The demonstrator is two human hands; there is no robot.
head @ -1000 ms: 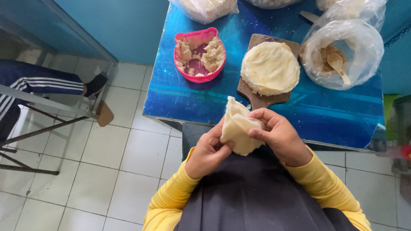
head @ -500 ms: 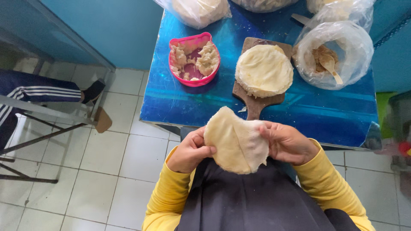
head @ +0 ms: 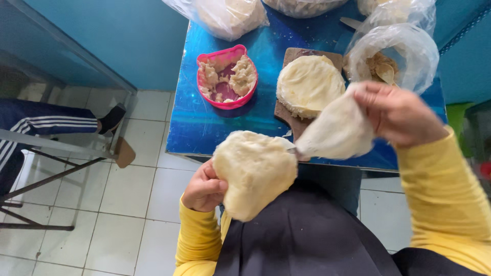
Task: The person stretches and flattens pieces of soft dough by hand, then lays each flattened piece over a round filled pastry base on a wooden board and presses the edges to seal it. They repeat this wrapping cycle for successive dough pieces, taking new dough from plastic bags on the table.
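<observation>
My left hand (head: 204, 188) holds a flat round of pale dough (head: 254, 171) over my lap, in front of the blue table (head: 204, 128). My right hand (head: 396, 112) is raised to the right and grips a thin whitish sheet (head: 337, 134) that peels away from the round. On the table a stack of similar rounds (head: 309, 84) lies on a wooden paddle board (head: 287, 113). To its left stands a pink bowl (head: 225, 100) with lumps of dough or filling.
Clear plastic bags (head: 399, 51) with dough and a spoon sit at the table's back right, another bag (head: 225, 15) at the back left. A person's leg in striped trousers (head: 46, 122) and metal chair legs (head: 46, 184) are on the tiled floor to the left.
The folded dough was opened into a flat round held by both hands. Now my right hand has lifted up and right, pulling a thin sheet off it; my left hand keeps the round.
</observation>
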